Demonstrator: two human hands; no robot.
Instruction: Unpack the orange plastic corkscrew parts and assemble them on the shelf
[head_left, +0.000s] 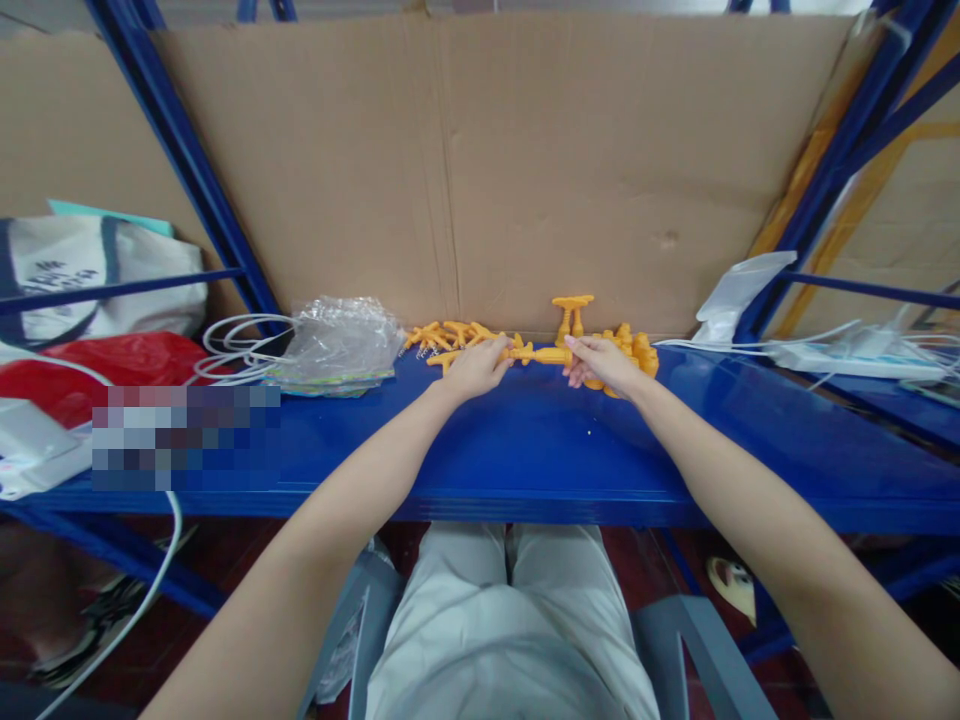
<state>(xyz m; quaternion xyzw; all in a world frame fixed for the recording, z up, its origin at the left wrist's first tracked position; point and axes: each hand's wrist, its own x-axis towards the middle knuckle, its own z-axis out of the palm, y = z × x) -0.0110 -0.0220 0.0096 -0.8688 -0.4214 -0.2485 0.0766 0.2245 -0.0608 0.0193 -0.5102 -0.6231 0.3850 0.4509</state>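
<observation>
A long orange plastic piece [551, 355], shaped like a rod with knobs, lies level between my two hands over the blue shelf top [517, 450]. My left hand [478, 367] is closed round its left part, with fingertips near the knobbed middle. At the other end, my right hand [604, 363] pinches the thicker section. Behind my left hand is a pile of thin orange parts [442, 335] with small metal-looking bits. Bulkier orange parts [641, 350] are heaped beside and behind my right hand. One orange T-topped part [572, 315] stands upright at the back.
Crumpled clear plastic bags [341, 340] and coiled white cable [240, 345] lie to the left, near a red bag [135, 355]. A cardboard panel [525, 170] closes off the back. On the right are a white power strip [855, 360] and a blue upright [817, 180].
</observation>
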